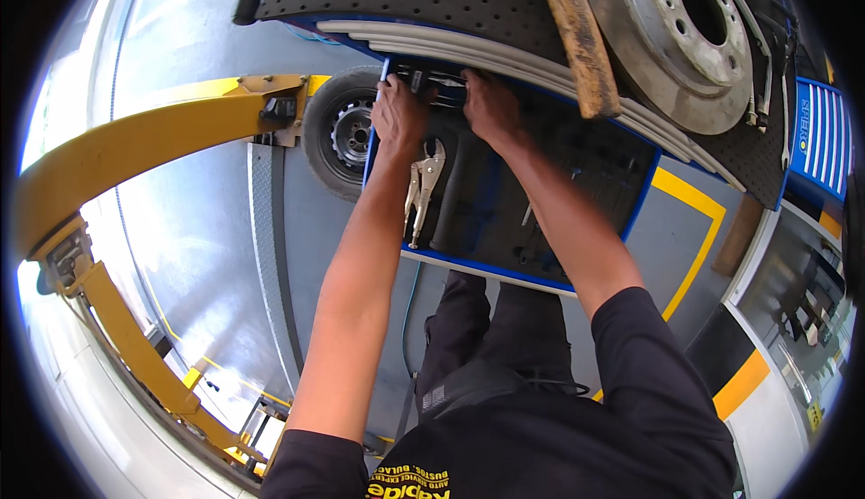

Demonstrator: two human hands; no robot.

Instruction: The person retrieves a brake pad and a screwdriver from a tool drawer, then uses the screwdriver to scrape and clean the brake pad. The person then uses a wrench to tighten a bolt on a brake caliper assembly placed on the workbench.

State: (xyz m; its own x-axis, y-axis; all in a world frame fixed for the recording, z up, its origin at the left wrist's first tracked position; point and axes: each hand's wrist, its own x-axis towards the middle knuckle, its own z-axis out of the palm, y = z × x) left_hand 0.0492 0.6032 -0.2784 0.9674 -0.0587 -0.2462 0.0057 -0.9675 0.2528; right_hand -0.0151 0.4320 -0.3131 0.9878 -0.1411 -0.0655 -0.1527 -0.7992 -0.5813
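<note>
- Nearest the camera was one black shirt (577,427) with yellow lettering, worn by the person, whose two bare arms stretched away to a single pulled-out drawer (505,275) with a blue rim.
- The dark item (446,90), one piece as far as could be made out, with some bright metal on it, lay in the drawer's far left corner, between the two hands.
- The left hand (399,109) was at its left end, fingers bent; the right hand (491,109) was at its right end, fingers curled. Whether either had closed on it could not be told.
- The step in hand appeared to be two-handed handling of that item; the next move seemed to call for a sure hold at both ends, clear of the cabinet edge.
- Nearer the person in the drawer were one pair of silver locking pliers (425,183) and, just beside it, one dark handle (450,192).
- Above, on the cabinet top, were one brake disc (622,57) and one worn wooden handle (581,39).
- Beyond the drawer's left side stood one wheel (338,129) and one yellow lift arm (153,152).
</note>
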